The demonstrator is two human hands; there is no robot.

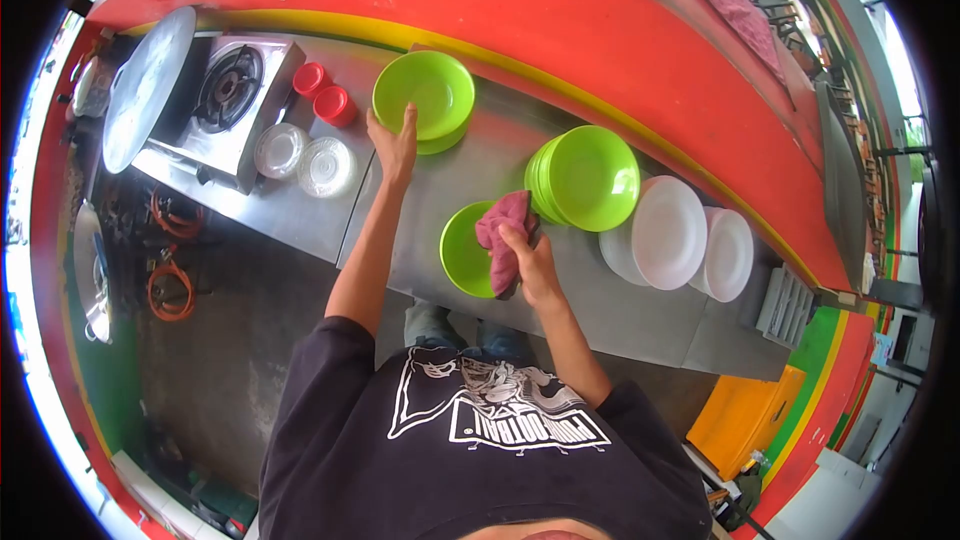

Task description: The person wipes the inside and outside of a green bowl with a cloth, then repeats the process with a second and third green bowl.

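At the counter's back edge, my left hand (397, 145) is on the near rim of a green bowl (430, 90), thumb and fingers apart at the rim; another green bowl shows beneath it. My right hand (530, 260) grips a dark pink cloth (508, 230). That cloth lies over the right side of a single green bowl (465, 250) near the counter's front edge. A tall stack of green bowls (592, 178) stands just beyond my right hand, tilted toward the right.
White plates (670, 232) stand in stacks at the right, beside a grey slotted rack (785, 307). Leftward are red lids (334, 106), clear containers (327, 167), a gas stove (230, 88) and a large metal lid (150, 90). A red ledge (520, 0) runs behind the steel counter (400, 230).
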